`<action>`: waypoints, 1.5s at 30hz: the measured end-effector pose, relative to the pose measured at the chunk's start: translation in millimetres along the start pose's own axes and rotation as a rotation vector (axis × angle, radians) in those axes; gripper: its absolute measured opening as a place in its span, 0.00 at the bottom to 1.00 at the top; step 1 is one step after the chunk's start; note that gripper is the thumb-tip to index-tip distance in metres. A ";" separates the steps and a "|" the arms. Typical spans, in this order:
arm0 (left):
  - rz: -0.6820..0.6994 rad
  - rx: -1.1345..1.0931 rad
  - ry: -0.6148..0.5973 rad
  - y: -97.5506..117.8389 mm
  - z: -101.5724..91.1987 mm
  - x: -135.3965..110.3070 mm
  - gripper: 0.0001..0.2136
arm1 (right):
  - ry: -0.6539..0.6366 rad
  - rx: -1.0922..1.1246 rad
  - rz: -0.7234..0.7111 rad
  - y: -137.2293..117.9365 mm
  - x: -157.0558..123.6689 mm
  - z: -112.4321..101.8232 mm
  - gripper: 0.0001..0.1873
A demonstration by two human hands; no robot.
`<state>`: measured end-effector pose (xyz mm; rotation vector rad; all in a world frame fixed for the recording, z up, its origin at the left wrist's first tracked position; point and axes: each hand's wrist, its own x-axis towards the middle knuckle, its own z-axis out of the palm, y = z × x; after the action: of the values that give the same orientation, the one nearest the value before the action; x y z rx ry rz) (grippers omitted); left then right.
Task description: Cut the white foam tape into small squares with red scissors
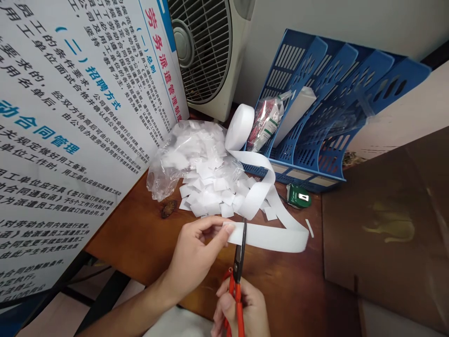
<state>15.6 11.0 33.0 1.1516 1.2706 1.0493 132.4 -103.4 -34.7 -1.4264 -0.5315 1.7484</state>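
Observation:
My left hand (196, 255) pinches the free end of a white strip (277, 238) between thumb and fingers. In my right hand (247, 309) is a pair of scissors (239, 262) with red handles and dark blades. The blades stand across the strip, just right of my left fingertips. From there the strip runs right, folds back and loops up to a white roll (240, 126) standing beside the file rack. Behind my hands lies a heap of small cut white pieces (210, 194), partly inside a clear plastic bag (159, 173).
A blue file rack (298, 177) holding a clear packet (268, 119) stands at the back right. A green tape measure (299, 196) sits before it. A fan (203, 51) stands behind, a printed board (87, 117) at left, and a brown panel (382, 224) at right.

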 end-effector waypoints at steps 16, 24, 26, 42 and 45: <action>0.178 0.447 0.105 -4.6 -38.5 26.6 0.09 | 0.560 -0.400 -0.332 -46.2 -10.2 -28.0 0.22; 0.409 0.628 0.186 2.4 -54.9 60.1 0.05 | 0.353 -0.723 -0.376 -36.7 19.1 -37.1 0.16; 0.490 0.635 0.220 1.4 -57.5 64.5 0.04 | 0.376 -0.807 -0.393 -35.9 22.3 -34.9 0.13; -0.114 0.047 -0.698 4.8 -32.6 19.7 0.03 | 0.052 -0.651 -0.264 -112.8 0.7 -95.3 0.17; -0.207 -0.030 -0.661 -7.4 -24.0 18.3 0.06 | 0.020 -0.642 -0.252 -114.8 -0.9 -98.9 0.15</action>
<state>-7.9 29.2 23.9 1.1794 0.8166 0.4651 262.4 -52.1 23.8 -1.7032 -1.2848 1.4147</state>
